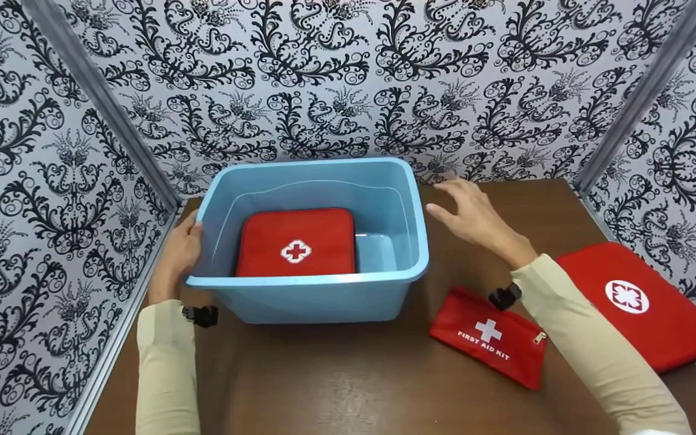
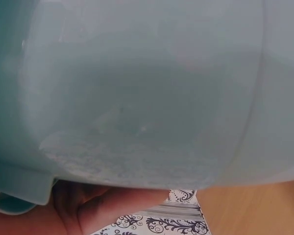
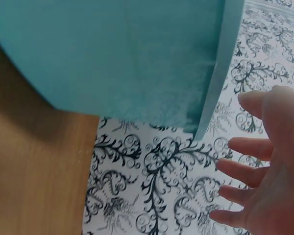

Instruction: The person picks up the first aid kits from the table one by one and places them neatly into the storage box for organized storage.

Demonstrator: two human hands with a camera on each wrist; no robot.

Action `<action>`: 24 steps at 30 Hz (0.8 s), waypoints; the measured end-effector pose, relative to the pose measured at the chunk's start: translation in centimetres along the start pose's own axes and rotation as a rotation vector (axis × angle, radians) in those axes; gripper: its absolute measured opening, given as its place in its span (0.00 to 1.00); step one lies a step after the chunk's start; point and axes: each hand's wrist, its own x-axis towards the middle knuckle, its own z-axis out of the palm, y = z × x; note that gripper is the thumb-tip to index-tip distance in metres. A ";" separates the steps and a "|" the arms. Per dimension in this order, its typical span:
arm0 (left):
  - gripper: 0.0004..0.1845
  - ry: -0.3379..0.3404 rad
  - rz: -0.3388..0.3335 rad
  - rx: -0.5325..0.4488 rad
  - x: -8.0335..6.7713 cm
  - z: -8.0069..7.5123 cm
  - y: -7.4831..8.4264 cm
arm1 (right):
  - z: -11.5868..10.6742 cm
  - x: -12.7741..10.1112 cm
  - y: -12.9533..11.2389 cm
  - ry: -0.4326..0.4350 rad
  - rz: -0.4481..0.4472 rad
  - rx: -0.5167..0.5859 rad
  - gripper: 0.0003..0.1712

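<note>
A light blue plastic bin (image 1: 318, 299) stands in the middle of the table, with a red zip case (image 1: 293, 241) bearing a white-edged cross emblem inside it. My left hand (image 1: 180, 251) holds the bin's left rim. In the left wrist view the bin's wall (image 2: 137, 107) fills most of the picture and hides part of that hand (image 2: 103, 208). Off the bin's right rim, my right hand (image 1: 475, 217) hovers with fingers spread and thumb apart. The right wrist view has this hand (image 3: 274, 171) beside the bin's side (image 3: 132, 58), a gap between them.
A red first aid pouch (image 1: 487, 335) lies on the brown table (image 1: 330, 374) below my right forearm. Farther right rests a larger red case (image 1: 644, 308) with a white round emblem. Patterned wall panels (image 1: 324, 78) with metal posts (image 1: 638, 90) enclose the back and sides.
</note>
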 end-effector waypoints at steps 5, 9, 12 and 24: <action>0.29 0.011 0.020 0.004 0.0 0.0 -0.1 | -0.3 -1.2 1.6 0.035 0.007 -0.016 0.36; 0.29 0.021 0.043 0.013 0.0 0.0 -0.3 | -0.5 -2.3 2.7 0.047 0.023 -0.024 0.36; 0.28 0.021 0.053 0.022 0.1 0.1 -0.3 | -0.7 -3.2 3.6 0.060 0.032 -0.034 0.36; 0.29 -0.011 0.028 0.016 0.0 0.1 -0.1 | -1.4 -7.1 7.5 0.130 0.089 -0.035 0.35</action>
